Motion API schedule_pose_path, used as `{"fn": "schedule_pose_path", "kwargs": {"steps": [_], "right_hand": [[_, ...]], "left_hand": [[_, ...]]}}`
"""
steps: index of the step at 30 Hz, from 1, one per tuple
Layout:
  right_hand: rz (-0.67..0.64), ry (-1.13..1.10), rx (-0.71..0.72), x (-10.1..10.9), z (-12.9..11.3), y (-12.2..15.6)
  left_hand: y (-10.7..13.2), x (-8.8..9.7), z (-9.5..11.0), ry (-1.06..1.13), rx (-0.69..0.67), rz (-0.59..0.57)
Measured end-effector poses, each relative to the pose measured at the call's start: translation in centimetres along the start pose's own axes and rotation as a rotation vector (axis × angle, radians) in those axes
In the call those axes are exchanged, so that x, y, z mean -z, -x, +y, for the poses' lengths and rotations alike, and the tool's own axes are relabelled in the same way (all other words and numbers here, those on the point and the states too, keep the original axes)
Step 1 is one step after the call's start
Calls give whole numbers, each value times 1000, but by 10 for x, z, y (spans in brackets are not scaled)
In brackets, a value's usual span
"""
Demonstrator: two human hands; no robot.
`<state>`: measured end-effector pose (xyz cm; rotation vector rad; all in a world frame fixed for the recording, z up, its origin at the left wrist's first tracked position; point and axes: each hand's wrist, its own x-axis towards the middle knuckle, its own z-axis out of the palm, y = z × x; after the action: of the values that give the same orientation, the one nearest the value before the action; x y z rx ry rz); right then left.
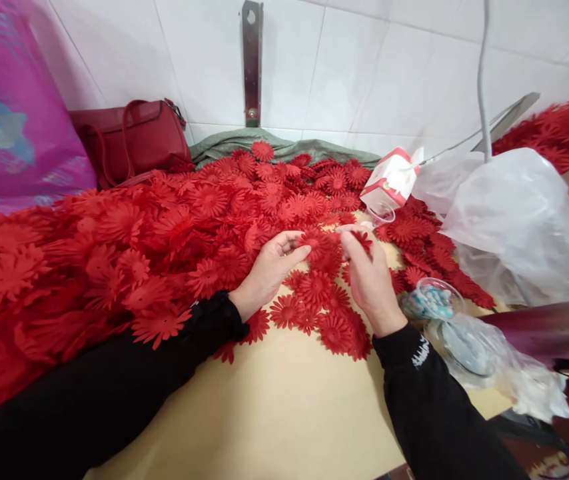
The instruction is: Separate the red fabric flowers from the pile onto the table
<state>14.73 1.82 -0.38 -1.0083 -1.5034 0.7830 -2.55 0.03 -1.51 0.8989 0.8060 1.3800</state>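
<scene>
The left hand (272, 270) is closed on a red flower (310, 245) at the right part of the heap of red flowers (204, 200), thumb and fingertips on its petals. Just beside it, the right hand (369, 280) pinches a second red flower (363, 239), mostly hidden by the thumb and fingers, so its exact grip is hard to make out. Below both hands, a loose cluster (327, 303) spills from the heap's front edge. In front of the heap, the table (274, 413) offers a broad bare stretch, its right edge showing past the black right sleeve (434, 393); the left sleeve (129, 380) covers part of the heap, which the picture cuts off at left. To the heap's right stand a red-and-white box (389, 179), its contents out of sight, a clear tub (434, 299) holding blue and white pieces too blurred to name, and a translucent plastic bag (519, 213). Behind the heap's left part sit a red handbag (149, 140) and a purple bag (19, 133), cropped by the frame.
</scene>
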Motion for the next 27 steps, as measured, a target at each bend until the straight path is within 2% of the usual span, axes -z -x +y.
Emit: {"fn": "schedule_pose_path", "kwargs": {"steps": [4,7,10,14,17,23,27], "right_hand": [[-64,-20,-64,-8,-15,5],[-70,-19,-40,-11,-20,6],[-50,2,3,-10,-22,6],[13,86,124,-8,-26,8],[-24,160,193,-7,-30,9],[-181,145,96,-6,-26,8],[-174,99,63,-4,-20,6]], "left_hand": [[0,0,0,-13,6,-3],[2,-2,2,-31,27,-74],[4,-3,4,-76,13,-132],[5,-3,5,-116,-9,-101],[4,-1,3,-141,-34,-91],[1,2,-1,-162,-69,-87],[4,-1,4,-171,-79,-122]]}}
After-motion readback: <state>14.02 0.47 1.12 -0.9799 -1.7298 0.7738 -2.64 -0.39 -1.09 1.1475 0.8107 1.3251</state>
